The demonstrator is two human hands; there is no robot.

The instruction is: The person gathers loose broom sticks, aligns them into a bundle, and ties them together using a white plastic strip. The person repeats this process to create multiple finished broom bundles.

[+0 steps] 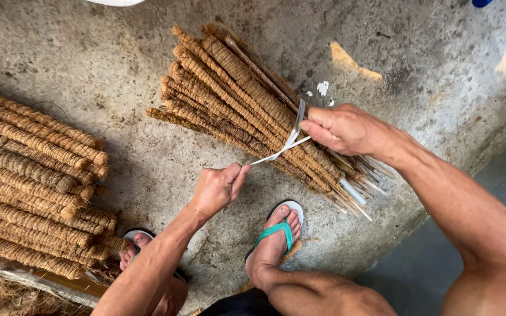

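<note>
Head view: both hands (218, 188) (344, 129) pinch strap (276, 153) taut.

Off to your left, a stack of fibre-wrapped sticks (30, 187) lies on the concrete floor (428, 64); green-strapped sandal (279, 229) below.

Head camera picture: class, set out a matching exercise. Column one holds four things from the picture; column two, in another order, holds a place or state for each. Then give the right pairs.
Column one:
1. left hand
2. right hand
3. bundle of fibre-wrapped sticks
4. stack of fibre-wrapped sticks

Column two:
A. lies along the left edge of the concrete floor
B. presses on the bundle where the white strap wraps it
C. pinches the strap's free end, pulled taut
D. lies on the floor, girded by the strap

Pairs: 1-C, 2-B, 3-D, 4-A
</note>
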